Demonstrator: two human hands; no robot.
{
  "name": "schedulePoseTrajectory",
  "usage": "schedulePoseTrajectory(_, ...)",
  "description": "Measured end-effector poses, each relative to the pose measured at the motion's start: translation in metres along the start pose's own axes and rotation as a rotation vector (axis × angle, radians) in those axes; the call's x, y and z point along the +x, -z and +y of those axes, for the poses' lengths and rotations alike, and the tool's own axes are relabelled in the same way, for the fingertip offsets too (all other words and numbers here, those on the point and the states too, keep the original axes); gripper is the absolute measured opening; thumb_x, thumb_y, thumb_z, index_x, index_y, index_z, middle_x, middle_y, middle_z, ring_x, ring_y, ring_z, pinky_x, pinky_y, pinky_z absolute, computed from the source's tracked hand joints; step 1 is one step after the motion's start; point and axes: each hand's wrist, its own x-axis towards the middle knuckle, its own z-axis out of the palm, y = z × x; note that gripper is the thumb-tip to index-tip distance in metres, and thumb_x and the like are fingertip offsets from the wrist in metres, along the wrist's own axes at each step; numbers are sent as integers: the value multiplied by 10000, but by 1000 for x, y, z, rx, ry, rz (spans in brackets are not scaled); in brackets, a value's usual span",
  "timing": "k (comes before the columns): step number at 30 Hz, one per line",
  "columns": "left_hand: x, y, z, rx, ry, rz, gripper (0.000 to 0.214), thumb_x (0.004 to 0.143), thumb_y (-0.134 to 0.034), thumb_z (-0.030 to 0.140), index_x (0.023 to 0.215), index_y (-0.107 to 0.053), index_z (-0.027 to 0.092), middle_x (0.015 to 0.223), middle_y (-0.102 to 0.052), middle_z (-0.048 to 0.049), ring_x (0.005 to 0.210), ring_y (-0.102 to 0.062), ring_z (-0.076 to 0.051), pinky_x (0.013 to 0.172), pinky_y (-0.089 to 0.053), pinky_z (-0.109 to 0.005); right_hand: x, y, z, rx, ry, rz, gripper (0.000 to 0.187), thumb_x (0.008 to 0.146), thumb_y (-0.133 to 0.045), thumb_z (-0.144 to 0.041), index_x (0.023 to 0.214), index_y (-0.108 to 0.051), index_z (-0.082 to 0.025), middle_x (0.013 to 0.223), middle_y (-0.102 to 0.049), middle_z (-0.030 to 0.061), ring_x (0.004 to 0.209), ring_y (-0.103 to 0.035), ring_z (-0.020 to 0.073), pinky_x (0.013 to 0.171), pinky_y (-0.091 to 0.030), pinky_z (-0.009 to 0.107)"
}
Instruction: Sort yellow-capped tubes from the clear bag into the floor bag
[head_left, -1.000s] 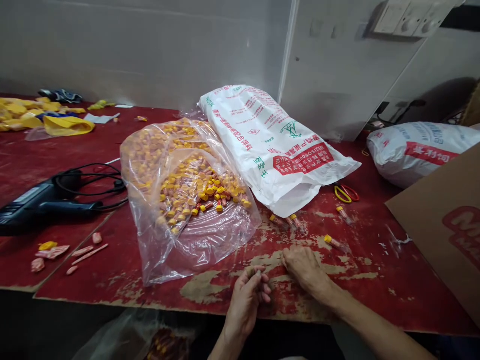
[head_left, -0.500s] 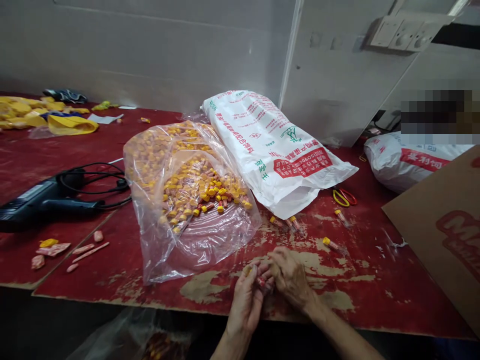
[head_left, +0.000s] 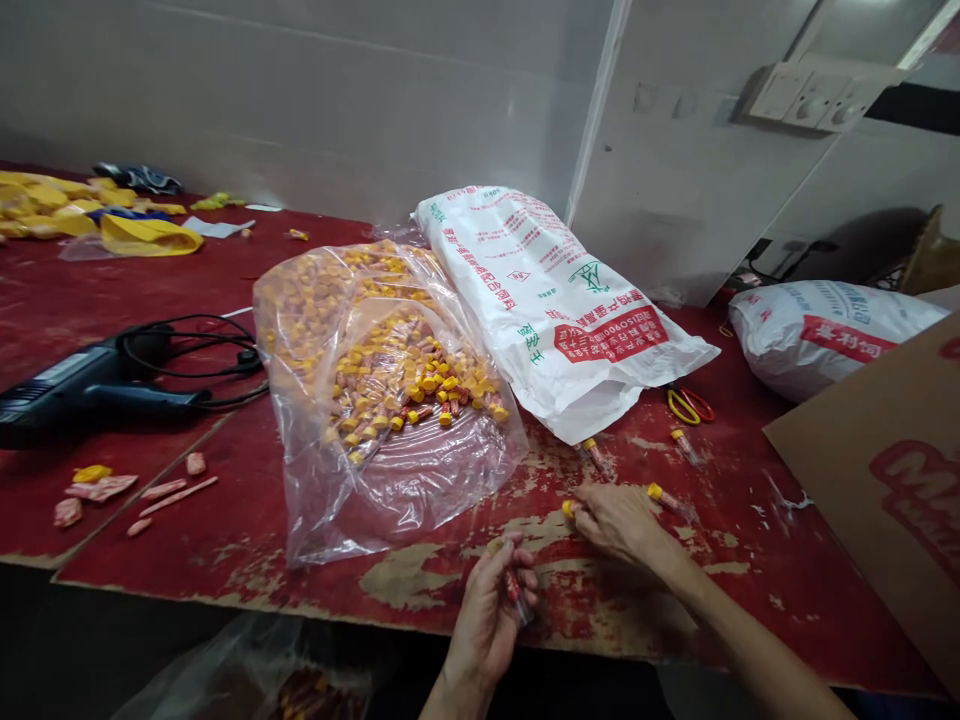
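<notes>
Left grip (head_left: 486, 608) curls closely round a tube (head_left: 514, 588), long axis running bodyward; right grip (head_left: 624, 522) — rightward and farther forward — pinches a yellow-capped vial (head_left: 568, 508).

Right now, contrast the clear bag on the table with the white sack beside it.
The clear bag is see-through; the white sack is opaque with red and green print. The clear bag shows yellow-capped pieces inside; the white sack hides any contents. Both lie on the red table.

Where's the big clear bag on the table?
In the head view, the clear bag lies left of centre on the red table, between the corded tool and the nearer white sack.
</notes>
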Motion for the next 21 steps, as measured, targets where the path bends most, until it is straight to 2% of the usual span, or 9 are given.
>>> schedulePoseTrajectory(2, 3, -1, -2, 7, 4, -6, 360, 635, -771, 247, 921, -576, 148, 665, -609, 2, 474, -533, -95, 390, -430, -185, -9, 6, -6, -97, 6, -103, 211, 867, -485, -204, 696, -605, -174, 638, -617, 41, 559, -531, 165, 533, -239, 291)
schedulePoseTrajectory(4, 5, -3, -5, 14, 12, -8, 389, 623, -785, 253, 929, -566, 154, 667, -606, 8, 446, -510, -79, 353, -399, -163, -12, 5, -13, -130, 38, -138, 205, 852, -480, -127, 712, -626, -162, 683, -639, 60, 616, -560, 179, 564, -274, 292)
schedulePoseTrajectory(7, 7, -7, -7, 29, 32, -9, 435, 584, -801, 185, 936, -547, 161, 674, -611, 15, 404, -468, -56, 313, -362, -139, -8, -4, -15, -107, 62, -74, 222, 843, -456, -62, 777, -640, -166, 756, -657, 62, 709, -585, 190, 627, -308, 293)
schedulePoseTrajectory(10, 8, -12, -6, 44, 55, 31, 405, 594, -769, 95, 920, -535, 150, 679, -633, -7, 427, -515, -76, 344, -412, -151, -3, -19, -4, -91, 24, -35, 208, 855, -461, -105, 740, -621, -172, 660, -635, 51, 616, -569, 183, 582, -275, 306)
schedulePoseTrajectory(13, 7, -16, -8, 27, 81, 61, 336, 654, -715, 59, 935, -543, 126, 821, -685, -102, 668, -668, -189, 564, -569, -263, -6, -33, 7, 2, 13, 65, 231, 896, -429, -160, 736, -596, -170, 660, -626, 39, 599, -559, 160, 558, -263, 295)
schedulePoseTrajectory(16, 6, -16, -11, -63, 117, 13, 307, 711, -653, 52, 999, -564, 112, 1043, -668, -173, 965, -654, -273, 799, -570, -372, -21, -45, -4, 215, -19, 229, 308, 946, -341, -180, 735, -566, -169, 674, -606, 22, 602, -542, 133, 563, -300, 263)
schedulePoseTrajectory(18, 6, -16, -11, -138, 117, -17, 340, 743, -601, 57, 1074, -567, 127, 1056, -667, -156, 968, -654, -251, 778, -571, -342, -33, -49, -22, 356, 75, 345, 305, 965, -316, -215, 810, -576, -177, 749, -613, 23, 675, -553, 138, 614, -342, 253)
schedulePoseTrajectory(20, 5, -16, -10, -175, 97, 8, 388, 763, -553, 56, 1142, -554, 139, 973, -683, -130, 835, -679, -208, 652, -570, -274, -39, -48, -34, 425, 213, 410, 278, 970, -330, -264, 891, -587, -193, 830, -614, 28, 763, -551, 153, 675, -366, 260)
schedulePoseTrajectory(21, 4, -16, -9, -174, 88, 34, 400, 769, -537, 56, 1160, -547, 138, 925, -686, -121, 761, -679, -193, 596, -559, -258, -38, -46, -35, 423, 232, 432, 272, 969, -336, -273, 907, -590, -198, 854, -609, 32, 787, -542, 158, 692, -370, 266)
